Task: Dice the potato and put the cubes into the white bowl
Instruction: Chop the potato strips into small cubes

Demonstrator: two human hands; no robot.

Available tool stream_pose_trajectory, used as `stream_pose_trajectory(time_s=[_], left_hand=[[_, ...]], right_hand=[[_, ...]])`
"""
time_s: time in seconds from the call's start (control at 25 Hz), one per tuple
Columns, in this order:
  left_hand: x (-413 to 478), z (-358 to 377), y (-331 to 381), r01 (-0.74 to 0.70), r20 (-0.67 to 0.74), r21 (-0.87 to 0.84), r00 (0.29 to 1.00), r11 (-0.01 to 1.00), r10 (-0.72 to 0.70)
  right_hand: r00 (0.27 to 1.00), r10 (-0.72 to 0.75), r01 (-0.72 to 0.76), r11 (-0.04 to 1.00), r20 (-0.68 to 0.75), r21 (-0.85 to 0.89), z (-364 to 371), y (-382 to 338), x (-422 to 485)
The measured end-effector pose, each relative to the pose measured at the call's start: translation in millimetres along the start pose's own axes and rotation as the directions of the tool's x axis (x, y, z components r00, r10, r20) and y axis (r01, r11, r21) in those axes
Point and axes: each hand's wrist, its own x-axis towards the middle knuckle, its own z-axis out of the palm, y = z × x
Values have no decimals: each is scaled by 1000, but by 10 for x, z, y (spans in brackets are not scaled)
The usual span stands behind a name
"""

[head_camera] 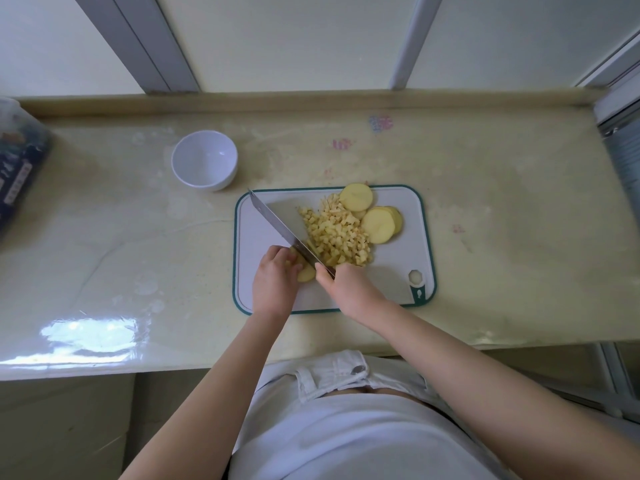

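A white cutting board (398,271) with a green rim lies on the counter. A heap of small potato cubes (337,233) covers its middle, and several round potato slices (379,223) lie at its far right. My left hand (275,278) holds a potato piece (306,273) down with curled fingers. My right hand (349,289) grips the handle of a cleaver (277,225), whose blade runs up and left across the board beside the piece. The white bowl (204,161) stands empty on the counter, up and left of the board.
The beige counter (121,237) has a raised back edge against the window frames. A dark printed package (17,174) sits at the far left. Small stickers (381,123) mark the counter behind the board. The counter's front edge is close to my body.
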Motion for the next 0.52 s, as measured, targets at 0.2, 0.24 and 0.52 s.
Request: stream_pose_trajectory(time_s=[0.2,0.24,0.52], left_hand=[[-2,9,-17,11,-13,-13,1000,1000,-11],[-1,8,-16,10,-14,-6,1000,1000,-10],[8,27,-31,6,-12,0,1000,1000,-6]], right_hand=[[1000,-12,12,1000,18,-21,-49,-36,1],[1000,-21,22,999,23,-30,-61,-32,-9],[1000,-22,22,999,16,-32,-44,208,-157]])
